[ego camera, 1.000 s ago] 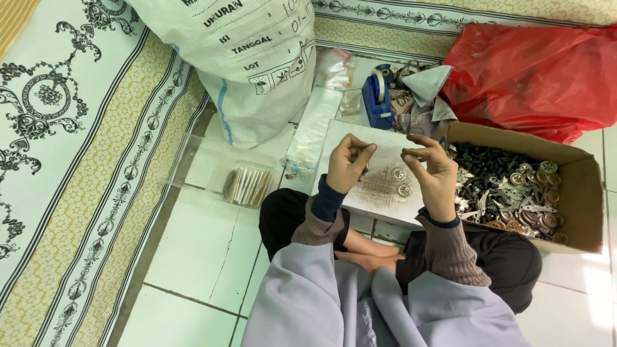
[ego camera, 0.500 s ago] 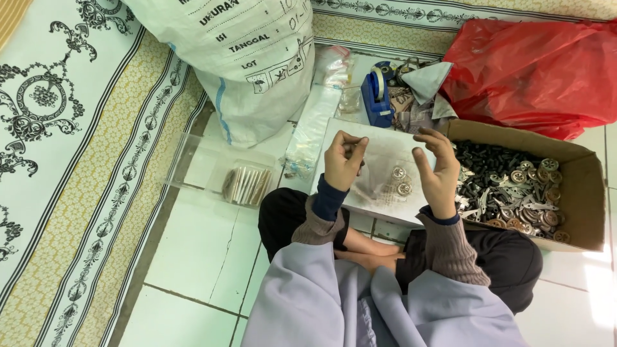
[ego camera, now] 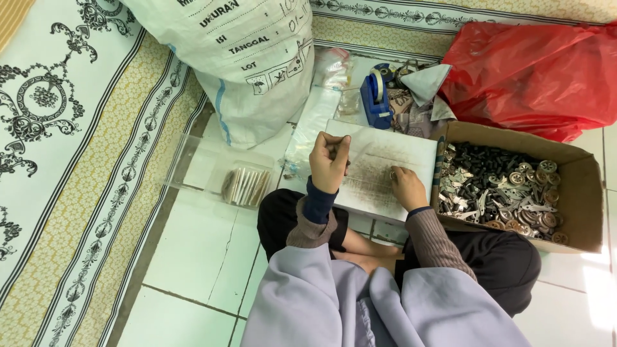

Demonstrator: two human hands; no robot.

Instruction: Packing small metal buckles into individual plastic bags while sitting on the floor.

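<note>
Head view: a person sits cross-legged on a tiled floor, hands over a low white board.
Far left: patterned mat (ego camera: 58, 128), then a large white sack (ego camera: 244, 58).
Clear tray: a see-through tray (ego camera: 218, 180) on the tiles holds a fanned stack of small packets (ego camera: 244, 186), left of the hands and apart from them.
Left hand: the left hand (ego camera: 330, 160) is raised over the board's left edge, fingers curled tight with the tips pinched together; whether anything sits in the pinch I cannot tell.
White board: the white board (ego camera: 379, 164) lies flat between the hands, long axis running left to right.
Right hand: the right hand (ego camera: 406, 186) rests on the board, fingers bent down onto its surface; too small to tell whether they grip a piece.
Blue tape dispenser: a blue tape dispenser (ego camera: 376, 99) stands beyond the board.
Cardboard box: the cardboard box (ego camera: 578, 199) of small metal and black parts (ego camera: 508, 186) lies just right of the board; the right hand is the nearer one.
Far right: red plastic bag (ego camera: 533, 71).
</note>
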